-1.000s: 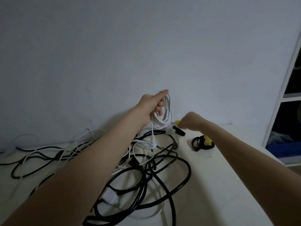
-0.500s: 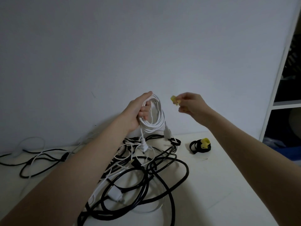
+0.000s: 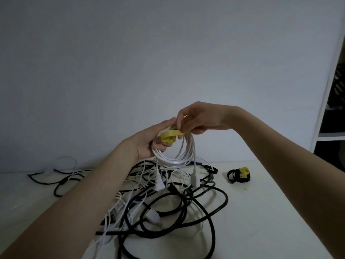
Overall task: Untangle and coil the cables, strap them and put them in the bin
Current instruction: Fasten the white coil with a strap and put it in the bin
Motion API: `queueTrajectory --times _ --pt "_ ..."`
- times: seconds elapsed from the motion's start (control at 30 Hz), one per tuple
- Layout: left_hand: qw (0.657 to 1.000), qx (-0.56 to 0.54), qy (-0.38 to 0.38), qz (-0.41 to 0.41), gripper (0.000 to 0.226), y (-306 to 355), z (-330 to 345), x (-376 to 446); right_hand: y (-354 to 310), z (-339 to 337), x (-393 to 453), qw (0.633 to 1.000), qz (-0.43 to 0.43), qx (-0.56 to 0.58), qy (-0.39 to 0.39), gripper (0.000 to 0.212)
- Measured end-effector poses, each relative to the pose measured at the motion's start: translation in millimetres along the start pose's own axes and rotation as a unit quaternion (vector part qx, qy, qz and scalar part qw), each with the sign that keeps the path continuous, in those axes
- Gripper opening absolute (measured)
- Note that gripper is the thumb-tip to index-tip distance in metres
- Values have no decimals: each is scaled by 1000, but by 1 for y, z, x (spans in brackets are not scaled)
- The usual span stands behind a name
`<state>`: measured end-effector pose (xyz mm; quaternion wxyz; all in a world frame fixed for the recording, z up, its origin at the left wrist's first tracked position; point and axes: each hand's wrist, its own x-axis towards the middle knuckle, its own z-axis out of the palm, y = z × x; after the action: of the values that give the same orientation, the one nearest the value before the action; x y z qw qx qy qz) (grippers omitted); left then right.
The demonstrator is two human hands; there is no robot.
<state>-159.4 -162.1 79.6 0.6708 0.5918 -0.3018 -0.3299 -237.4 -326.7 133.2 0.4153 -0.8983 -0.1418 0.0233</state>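
Hands meet above the tabletop [image 3: 261, 212], touching at the top of the coil. L hand [image 3: 149, 142] has its fingers curled round one side of the white cable coil [image 3: 177, 152] and holds it upright in the air; R hand [image 3: 197, 120] pinches one end of the yellow strap [image 3: 170, 135], which lies across the upper strands of the coil w/ its free end curling under near the L fingers. Strap not closed yet as far as visible; whether it fully encircles the bundle can't be told from this angle. Both white plug ends [image 3: 158, 185] hang down from the coil, just above the pile. Status, by judgement: one cable untangled + coiled, strapping in progress, approx. first item only. Left to do: cinch the strap, bin this coil, then the rest. The rest is a lot: tangled pile of black and white cables [image 3: 177, 212] lies in mid-tabletop under the hands, w/ more loose loops [image 3: 61, 176] trailing off to the left, none coiled. Spare straps [image 3: 239, 174], black w/ one yellow, sit on the tabletop to the right, well apart from the pile. No bin in view, so location of drop-off unknown. White shelf frame [image 3: 324, 101] at right edge.
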Motion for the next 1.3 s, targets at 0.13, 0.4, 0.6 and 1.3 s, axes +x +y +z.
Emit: queueTrajectory --times 0.13,0.4,0.6,1.3 --pt "1000 -4 -3 -21 23 2 -7 -10 -13 7 2 978 24 -175 111 12" --pt "999 28 -4 -24 9 17 -11 -35 -7 17 -1 986 -15 4 166 11" --pt "991 128 -20 -27 14 22 -13 -47 -9 20 -3 979 3 140 150 10" --pt "865 451 150 162 14 17 1 -33 -9 64 20 937 100 177 283 25"
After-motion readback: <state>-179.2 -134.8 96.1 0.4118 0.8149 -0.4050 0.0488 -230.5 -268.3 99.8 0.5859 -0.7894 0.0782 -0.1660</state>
